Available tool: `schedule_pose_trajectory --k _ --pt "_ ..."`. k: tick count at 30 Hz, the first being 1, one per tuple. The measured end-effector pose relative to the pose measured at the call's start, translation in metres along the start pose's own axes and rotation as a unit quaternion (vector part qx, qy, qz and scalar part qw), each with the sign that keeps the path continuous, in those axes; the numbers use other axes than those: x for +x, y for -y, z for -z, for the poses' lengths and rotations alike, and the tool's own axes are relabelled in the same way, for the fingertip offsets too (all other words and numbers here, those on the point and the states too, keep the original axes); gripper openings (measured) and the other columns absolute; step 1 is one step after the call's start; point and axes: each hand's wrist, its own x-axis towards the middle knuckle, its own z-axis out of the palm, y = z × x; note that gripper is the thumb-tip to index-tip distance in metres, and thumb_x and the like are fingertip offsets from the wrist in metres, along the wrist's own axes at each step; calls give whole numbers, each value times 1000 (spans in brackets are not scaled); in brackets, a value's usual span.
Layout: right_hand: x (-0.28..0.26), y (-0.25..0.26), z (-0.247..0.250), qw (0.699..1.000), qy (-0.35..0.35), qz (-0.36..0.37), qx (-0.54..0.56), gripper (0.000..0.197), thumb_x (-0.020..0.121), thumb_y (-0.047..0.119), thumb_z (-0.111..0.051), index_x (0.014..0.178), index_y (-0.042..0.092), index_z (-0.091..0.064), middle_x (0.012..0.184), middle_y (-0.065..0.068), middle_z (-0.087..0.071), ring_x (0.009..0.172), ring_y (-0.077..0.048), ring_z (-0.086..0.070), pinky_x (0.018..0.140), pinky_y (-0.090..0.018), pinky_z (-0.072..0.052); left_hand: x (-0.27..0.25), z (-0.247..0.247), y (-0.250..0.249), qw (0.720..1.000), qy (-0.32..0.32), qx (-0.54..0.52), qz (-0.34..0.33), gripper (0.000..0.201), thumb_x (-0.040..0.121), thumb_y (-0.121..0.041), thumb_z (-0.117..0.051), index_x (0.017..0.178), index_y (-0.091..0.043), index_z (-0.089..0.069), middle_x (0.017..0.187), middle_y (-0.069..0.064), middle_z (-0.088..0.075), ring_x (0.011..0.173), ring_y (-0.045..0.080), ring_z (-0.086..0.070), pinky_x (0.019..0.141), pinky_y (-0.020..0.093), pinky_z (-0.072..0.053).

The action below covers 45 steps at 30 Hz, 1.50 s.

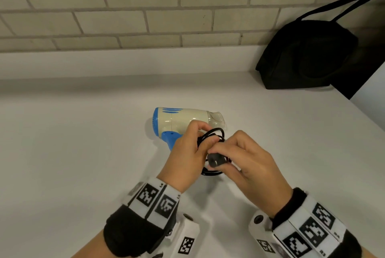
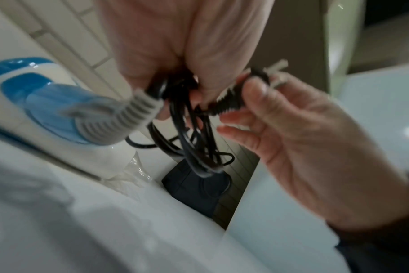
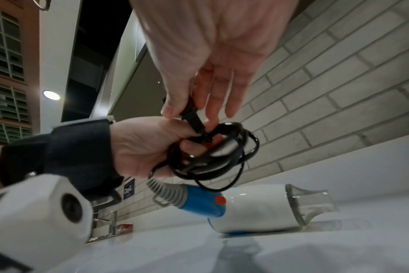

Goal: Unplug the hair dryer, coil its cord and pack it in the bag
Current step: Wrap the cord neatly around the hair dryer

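Observation:
A white and blue hair dryer (image 1: 183, 120) lies on its side on the white counter (image 1: 83, 143), nozzle to the right; it shows too as the hair dryer (image 3: 252, 208) and the hair dryer (image 2: 35, 103). Just in front of it my left hand (image 1: 187, 153) grips the black cord (image 1: 214, 135), wound in several loops round its fingers; those loops appear as the cord (image 3: 222, 157) and the cord (image 2: 194, 140). My right hand (image 1: 245, 160) pinches the black plug (image 1: 216, 160) at the cord's end, seen as the plug (image 3: 194, 120) and the plug (image 2: 236, 94), close against the left hand. A black bag (image 1: 308, 55) stands at the back right.
A pale brick wall (image 1: 145, 8) with a low white ledge runs behind the counter. The counter's right edge (image 1: 366, 112) falls away near the bag. A chrome tap (image 3: 112, 225) stands far off to the left.

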Motion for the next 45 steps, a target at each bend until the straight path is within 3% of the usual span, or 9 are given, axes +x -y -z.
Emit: schedule_pose_trajectory --k 10,16,19,25,27,32,36,42,45 --pt "15 1 14 982 -58 -57 172 11 73 32 -61 83 31 -61 76 16 -56 78 2 -56 75 -12 -45 -4 9 8 986 47 110 -113 11 90 -7 -47 93 -14 -55 74 -20 -52 74 -17 -53 66 1 -39" --pt "35 -16 10 870 -30 -264 415 8 84 17 -54 83 15 -62 66 4 -69 66 -10 -65 66 -24 -56 -13 12 3 976 119 110 -149 15 89 -30 -40 76 -36 -40 64 -16 -47 61 -5 -49 59 4 -37" --pt "37 -20 2 820 7 -343 458 20 88 25 -46 84 11 -61 63 1 -67 52 -11 -61 53 -18 -53 -12 9 6 982 138 82 -102 26 85 -15 -56 76 -35 -41 68 -12 -52 63 -4 -53 62 7 -46" --pt "38 -31 -12 719 71 -455 520 48 68 35 -62 97 -2 -63 84 -18 -61 77 -28 -57 68 -32 -51 -12 10 9 978 111 128 -126 25 81 -30 -58 82 -38 -34 82 -19 -52 86 11 -57 70 29 -52" --pt "36 -32 -14 705 94 -460 532 35 74 29 -63 93 1 -64 80 -14 -63 72 -25 -60 66 -30 -53 -13 10 9 971 110 140 -160 24 76 -40 -49 96 -35 -37 87 -24 -48 91 6 -56 73 19 -51" --pt "33 -31 -12 729 63 -453 510 13 86 13 -54 80 2 -58 65 -9 -62 53 -14 -59 48 -19 -51 -9 7 13 954 95 192 -210 36 79 -33 -44 115 -37 -41 99 -27 -27 92 -3 -47 79 5 -43" --pt "21 -20 -6 765 77 -390 507 40 87 30 -51 97 -8 -61 93 -27 -64 82 -27 -60 82 -33 -52 -4 10 16 964 50 189 -180 31 80 -37 -42 110 -36 -43 99 -18 -48 92 -16 -47 79 2 -39" --pt "12 -5 -11 862 30 -324 389 32 74 -9 -62 95 13 -53 81 -5 -61 74 -12 -58 67 -17 -49 -1 14 10 965 -31 234 -112 31 81 -31 -52 108 -19 -59 90 -9 -59 85 11 -52 77 6 -35" --pt "12 -4 -18 880 14 -318 354 26 80 -5 -56 98 12 -48 81 -3 -59 76 -13 -57 71 -21 -48 -3 14 5 981 -25 185 -62 18 83 -20 -62 99 -28 -58 84 -12 -63 76 1 -59 67 7 -42"
